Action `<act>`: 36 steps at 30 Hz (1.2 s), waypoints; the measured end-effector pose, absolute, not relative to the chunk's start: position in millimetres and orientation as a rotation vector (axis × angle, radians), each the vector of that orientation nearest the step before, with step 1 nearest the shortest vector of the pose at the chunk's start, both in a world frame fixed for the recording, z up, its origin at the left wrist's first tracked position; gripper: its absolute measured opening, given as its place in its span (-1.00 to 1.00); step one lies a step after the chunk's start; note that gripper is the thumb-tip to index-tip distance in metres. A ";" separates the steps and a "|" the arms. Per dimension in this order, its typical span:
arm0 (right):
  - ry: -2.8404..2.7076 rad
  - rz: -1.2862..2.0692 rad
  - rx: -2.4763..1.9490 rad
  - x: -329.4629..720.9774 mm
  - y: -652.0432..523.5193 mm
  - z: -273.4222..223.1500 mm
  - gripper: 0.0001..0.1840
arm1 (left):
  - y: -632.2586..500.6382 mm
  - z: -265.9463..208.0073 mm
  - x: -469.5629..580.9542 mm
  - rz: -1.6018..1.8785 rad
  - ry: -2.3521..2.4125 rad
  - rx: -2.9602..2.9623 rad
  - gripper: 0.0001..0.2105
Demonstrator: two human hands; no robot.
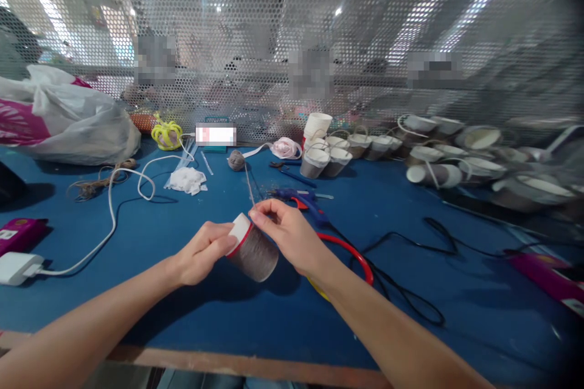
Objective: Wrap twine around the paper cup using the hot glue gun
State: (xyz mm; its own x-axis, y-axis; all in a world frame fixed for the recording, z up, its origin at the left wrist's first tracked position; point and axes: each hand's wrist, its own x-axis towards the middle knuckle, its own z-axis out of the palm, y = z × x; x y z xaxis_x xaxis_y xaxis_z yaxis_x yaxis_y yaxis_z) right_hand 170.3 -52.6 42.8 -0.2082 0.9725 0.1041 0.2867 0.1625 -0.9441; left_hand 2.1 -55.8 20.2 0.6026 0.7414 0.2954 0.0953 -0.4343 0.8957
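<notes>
My left hand (207, 250) grips the white end of a paper cup (255, 253), which is held tilted above the blue tabletop. Grey-brown yarn covers most of the cup, and a red band runs round it beside the bare white part. At the cup's upper edge, my right hand (285, 228) pinches a strand of yarn (249, 185). That strand runs back to a small grey ball of yarn (236, 160) on the table. Just behind my right hand lies a blue hot glue gun (306, 199), partly covered by the hand.
Several wrapped cups with handles (316, 160) stand at the back right, beside stacked white cups (318, 126). A white cable (111, 206) crosses the left side, and a black cord (410, 292) lies on the right. A plastic bag (82, 115) fills the back left before a perforated metal panel (255, 30).
</notes>
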 end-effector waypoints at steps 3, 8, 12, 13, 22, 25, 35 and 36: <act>-1.624 1.103 -1.227 170.1 -53.2 42.1 -0.76 | -55.5 19.9 1.7 0.904 0.632 1.923 -0.68; -1.597 1.128 -1.225 169.7 -54.2 42.8 -0.76 | -55.0 17.9 0.6 0.962 0.593 1.945 -0.67; -1.577 1.144 -1.235 168.5 -54.4 43.4 -0.77 | -54.9 15.9 -0.5 0.972 0.588 1.952 -0.67; -1.577 1.143 -1.236 168.2 -54.4 43.1 -0.77 | -55.1 15.8 -0.6 0.973 0.589 1.952 -0.68; -1.730 0.977 -1.330 165.2 -57.6 42.6 -0.76 | -56.7 16.4 0.2 1.042 0.507 1.973 -0.69; -1.788 0.929 -1.394 164.5 -58.5 44.3 -0.77 | -56.4 15.7 -0.5 1.045 0.477 1.993 -0.70; -1.898 0.640 -1.400 166.2 -54.4 38.3 -0.80 | -54.0 20.2 0.1 0.848 0.644 1.863 -0.75; -1.920 0.595 -1.396 166.0 -54.5 36.7 -0.81 | -53.9 19.8 1.0 0.834 0.677 1.798 -0.75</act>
